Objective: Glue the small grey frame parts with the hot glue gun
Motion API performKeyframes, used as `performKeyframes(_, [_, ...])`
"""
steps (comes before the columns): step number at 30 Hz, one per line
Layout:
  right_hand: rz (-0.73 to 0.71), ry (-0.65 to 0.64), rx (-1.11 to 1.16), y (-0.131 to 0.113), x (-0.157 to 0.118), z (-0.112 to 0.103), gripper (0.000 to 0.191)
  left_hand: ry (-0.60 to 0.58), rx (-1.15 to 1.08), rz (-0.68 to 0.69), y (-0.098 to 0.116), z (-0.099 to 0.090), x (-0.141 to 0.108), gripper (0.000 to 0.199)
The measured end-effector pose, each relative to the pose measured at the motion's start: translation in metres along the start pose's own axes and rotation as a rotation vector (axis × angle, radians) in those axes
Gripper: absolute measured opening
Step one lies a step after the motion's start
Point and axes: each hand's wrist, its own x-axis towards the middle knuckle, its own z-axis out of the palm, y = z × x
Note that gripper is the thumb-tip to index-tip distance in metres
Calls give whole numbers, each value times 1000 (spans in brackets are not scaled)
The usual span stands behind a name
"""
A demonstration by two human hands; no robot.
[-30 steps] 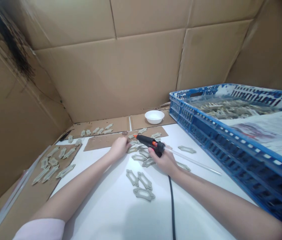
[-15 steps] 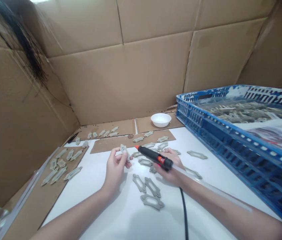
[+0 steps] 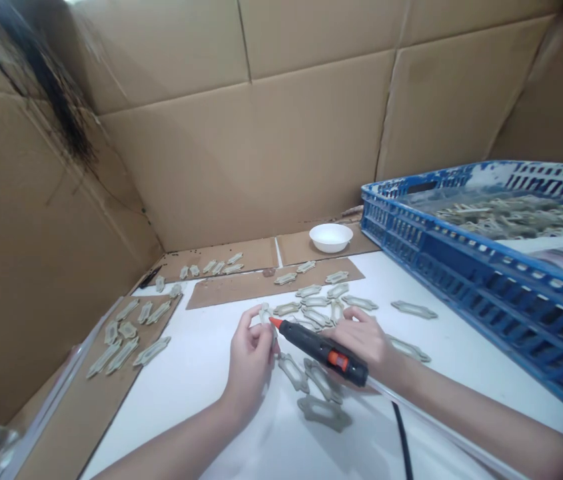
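Observation:
Pinched between the fingers of my left hand (image 3: 252,353) is a small grey frame piece (image 3: 265,315), held upright above the white table (image 3: 161,407). My right hand (image 3: 364,343) is wrapped round a black glue gun (image 3: 311,343) with a clear glue stick at its back. The gun's orange tip is at the held piece; whether they touch I cannot tell. Several grey frame pieces (image 3: 324,413) lie just below and behind the gun. More pieces (image 3: 151,351) rest on the cardboard strip at the left.
A blue crate (image 3: 431,247) full of similar pieces stands at the right. A white bowl (image 3: 331,238) sits on cardboard at the back. Cardboard walls (image 3: 311,147) surround the table. A black cable (image 3: 402,440) runs down the front.
The glue gun's tip has come down to the piece in my left hand. The view has shifted slightly, and both hands appear a little lower and further right.

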Motion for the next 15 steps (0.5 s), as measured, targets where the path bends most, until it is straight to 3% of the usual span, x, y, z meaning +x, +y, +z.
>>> performKeyframes(5, [23, 10, 8, -2, 2, -2, 21, 5, 10, 6, 3, 0, -1, 41])
performKeyframes(15, [13, -2, -22, 0, 1, 0, 21, -17, -28, -2, 4, 2, -1, 38])
